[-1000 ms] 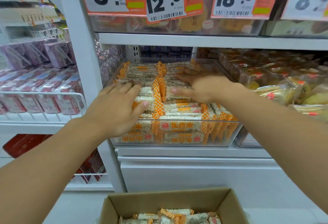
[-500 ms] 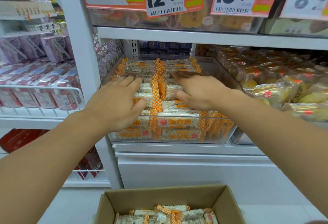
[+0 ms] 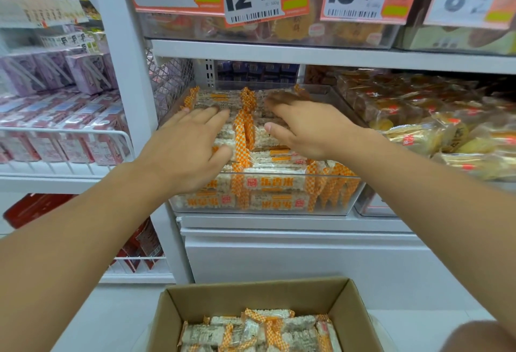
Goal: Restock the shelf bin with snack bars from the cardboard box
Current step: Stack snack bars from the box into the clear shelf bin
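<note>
A: Where are the snack bars?

B: Stacked in the clear bin on the shelf, with more lying loose in the cardboard box below the bin.

A: And the hands?

B: The left hand and the right hand both lie flat on the top layer in the bin, fingers spread, gripping nothing.

A: How would a bar handle?

B: Light, probably, in a slick, crinkly wrapper with a brittle puffed filling. Best taken round the middle, not by the orange twisted ends.

Shelf bin sits on the shelf, filled with snack bars; left hand and right hand lie flat on the top layer, side by side. Cardboard box stands below, in front of the shelf, with more bars inside. Bagged pastries lie right of the bin.
</note>
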A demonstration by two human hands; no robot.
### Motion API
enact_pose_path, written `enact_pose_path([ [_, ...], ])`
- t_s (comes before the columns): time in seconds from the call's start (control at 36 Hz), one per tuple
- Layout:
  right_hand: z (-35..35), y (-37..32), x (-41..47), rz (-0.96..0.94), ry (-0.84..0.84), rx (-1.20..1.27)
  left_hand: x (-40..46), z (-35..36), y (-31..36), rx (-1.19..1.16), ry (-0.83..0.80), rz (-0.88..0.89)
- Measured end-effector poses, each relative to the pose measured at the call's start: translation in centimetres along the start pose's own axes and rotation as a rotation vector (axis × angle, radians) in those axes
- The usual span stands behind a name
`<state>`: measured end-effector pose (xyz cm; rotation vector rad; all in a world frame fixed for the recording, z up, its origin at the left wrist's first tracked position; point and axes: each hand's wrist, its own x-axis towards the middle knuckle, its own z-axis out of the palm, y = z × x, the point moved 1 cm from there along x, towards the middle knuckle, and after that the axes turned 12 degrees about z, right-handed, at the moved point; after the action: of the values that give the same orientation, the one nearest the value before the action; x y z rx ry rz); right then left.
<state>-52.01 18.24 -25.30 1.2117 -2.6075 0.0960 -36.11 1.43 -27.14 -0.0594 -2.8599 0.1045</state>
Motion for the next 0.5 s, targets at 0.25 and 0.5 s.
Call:
enact_pose_path([
  [0.25, -2.2, -1.6, -6.2, -0.177, 0.439, 0.170, -0.8, -2.1, 2.8, -0.092, 0.429, 0.172],
  [0.5, 14.3, -5.6, -19.7, -0.041, -0.789, 0.164, -9.8, 14.0, 9.2, -0.151, -0.738, 0.108],
])
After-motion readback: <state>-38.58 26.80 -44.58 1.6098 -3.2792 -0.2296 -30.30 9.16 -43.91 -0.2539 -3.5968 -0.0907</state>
